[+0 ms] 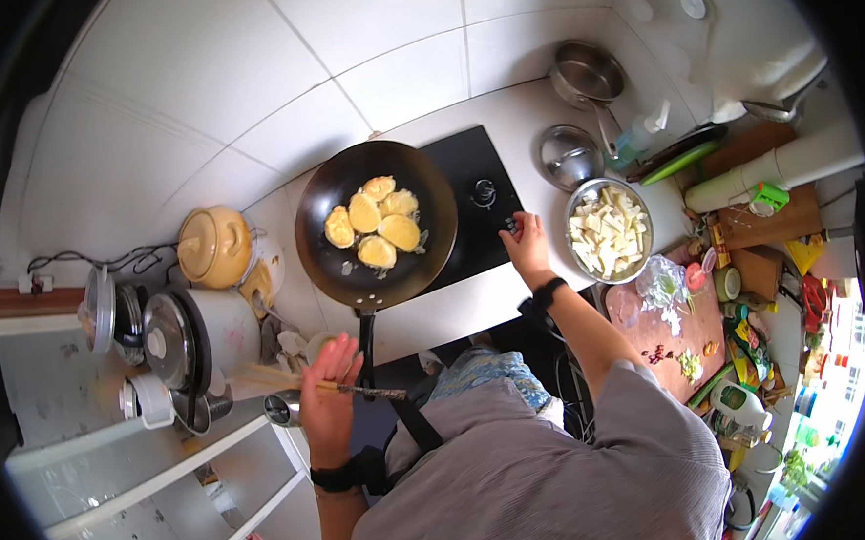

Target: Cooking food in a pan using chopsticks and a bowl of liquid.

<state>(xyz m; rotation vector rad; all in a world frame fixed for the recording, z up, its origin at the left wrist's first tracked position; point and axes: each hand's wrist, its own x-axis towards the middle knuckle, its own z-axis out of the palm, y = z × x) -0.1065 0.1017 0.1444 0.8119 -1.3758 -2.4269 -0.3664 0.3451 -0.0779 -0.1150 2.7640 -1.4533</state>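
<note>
Several golden, battered-looking slices [364, 213] lie in a dark wok [420, 168] on a black cooktop [463, 151]. The wok's black handle [366, 339] points towards me. Just left of that handle, my left hand [329, 393] is raised, with long chopsticks [369, 392] held across the palm; their far ends are blurred. My right hand [528, 247] is at the cooktop's right front edge, its fingertips at the control markings and thumb apart from the fingers. It has nothing visible in it. A round dial [483, 193] is further back on the cooktop.
Right of the cooktop are a metal bowl [577, 262] of pale cut food pieces, a metal lid [569, 153] and a saucepan [587, 71]. A cutting board [626, 326] bears chopped ingredients and a plastic bag [659, 281]. To the left stand a tan lidded pot [215, 246] and stacked cookware.
</note>
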